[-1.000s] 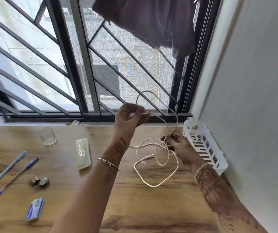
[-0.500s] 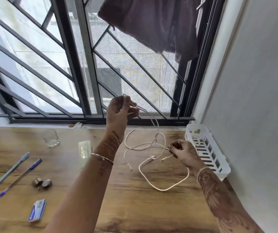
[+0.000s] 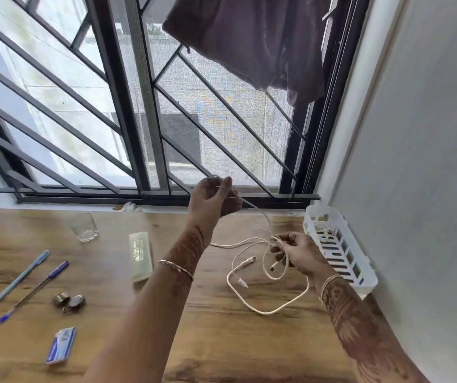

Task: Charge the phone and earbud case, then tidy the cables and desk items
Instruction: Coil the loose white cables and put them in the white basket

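Note:
A white charging cable [image 3: 268, 309] lies in loose loops on the wooden desk [image 3: 222, 341], with several plug ends showing near the middle. My left hand [image 3: 212, 201] is raised above the desk by the window sill and pinches one strand of the cable. My right hand [image 3: 297, 251] is lower, close to the desk, and grips a bundle of the cable's loops. A white slotted plastic basket [image 3: 340, 252] stands against the right wall, just right of my right hand. No phone or earbud case is in sight.
On the desk's left stand a small glass [image 3: 84, 227], a pale flat case [image 3: 139, 256], two pens [image 3: 32, 286], two small metal rings [image 3: 69, 299] and a blue-white packet [image 3: 61, 345]. A barred window with a hanging cloth [image 3: 255, 42] is behind.
My left hand has drawn the strand up and let the tall loop collapse. My right hand has gathered the loops, and the cable lies more bunched near it.

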{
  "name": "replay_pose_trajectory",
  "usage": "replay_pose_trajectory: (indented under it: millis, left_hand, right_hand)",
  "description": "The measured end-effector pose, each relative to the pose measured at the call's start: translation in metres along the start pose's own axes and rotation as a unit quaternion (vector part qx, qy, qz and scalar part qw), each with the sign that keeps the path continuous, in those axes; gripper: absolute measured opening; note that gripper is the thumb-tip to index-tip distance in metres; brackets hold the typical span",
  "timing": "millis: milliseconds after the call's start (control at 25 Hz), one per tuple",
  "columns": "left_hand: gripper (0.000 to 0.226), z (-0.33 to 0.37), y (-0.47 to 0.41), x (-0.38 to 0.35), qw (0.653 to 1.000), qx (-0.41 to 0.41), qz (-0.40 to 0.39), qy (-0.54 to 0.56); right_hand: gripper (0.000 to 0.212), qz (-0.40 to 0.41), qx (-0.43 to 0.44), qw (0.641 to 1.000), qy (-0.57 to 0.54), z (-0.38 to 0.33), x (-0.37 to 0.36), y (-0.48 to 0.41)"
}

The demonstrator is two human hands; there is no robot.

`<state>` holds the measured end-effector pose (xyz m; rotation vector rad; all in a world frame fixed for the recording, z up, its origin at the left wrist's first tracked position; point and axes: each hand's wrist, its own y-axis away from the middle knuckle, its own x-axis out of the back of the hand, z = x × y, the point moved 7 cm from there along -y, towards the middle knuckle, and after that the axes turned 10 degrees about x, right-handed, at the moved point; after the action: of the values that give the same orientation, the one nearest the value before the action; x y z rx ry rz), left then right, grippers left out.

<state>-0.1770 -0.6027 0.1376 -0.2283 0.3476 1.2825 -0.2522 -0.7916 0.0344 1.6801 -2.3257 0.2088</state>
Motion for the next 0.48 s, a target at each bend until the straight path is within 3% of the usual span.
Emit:
replay_pose_trajectory:
  millis: [120,200,240,360,480]
  left_hand:
    - [0.012,0.001,0.002,-0.001,1.000,-0.002,-0.001,0.005]
    - [0.012,0.002,0.002,0.002,1.000,-0.005,0.013,0.012]
    - [0.013,0.002,0.001,0.004,1.000,-0.005,0.022,0.015]
    - [0.016,-0.001,-0.001,0.011,0.999,0.004,0.050,0.021]
    - [0.018,-0.007,-0.004,0.017,0.996,0.016,0.077,0.033]
  right_hand:
    - [0.038,-0.005,0.065,0.997,-0.036,-0.012,-0.005,0.005]
    - [0.028,-0.007,0.080,0.987,-0.137,-0.026,-0.009,0.014]
    - [0.032,-0.011,0.073,0.979,-0.190,-0.031,-0.011,0.018]
    - [0.070,-0.014,0.069,0.950,-0.305,-0.046,-0.009,0.024]
    - [0.070,-0.013,0.089,0.931,-0.353,-0.061,-0.003,0.028]
